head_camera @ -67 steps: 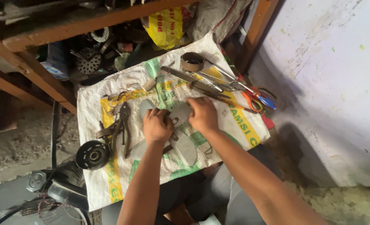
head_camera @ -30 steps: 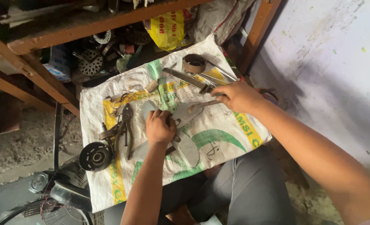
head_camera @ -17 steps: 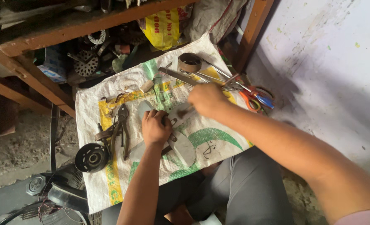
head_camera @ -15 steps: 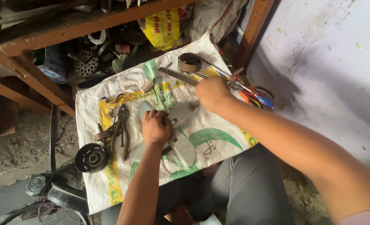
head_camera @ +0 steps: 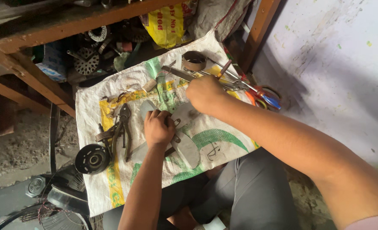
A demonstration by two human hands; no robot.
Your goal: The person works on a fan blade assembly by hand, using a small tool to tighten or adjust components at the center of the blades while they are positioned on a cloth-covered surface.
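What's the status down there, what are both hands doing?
Left hand pressed on grey fan blades on the sack. Right hand closed around a screwdriver by the tape roll. Pliers lie left, clear.

On a white woven sack spread as a worktop, the left hand presses down on grey metal fan blades. The right hand is closed among long tools near a tape roll. Pliers and a black pulley lie left of the hands.

Left hand curled, knuckles up, forearm straight — right hand fisted, arm reaching diagonally across.
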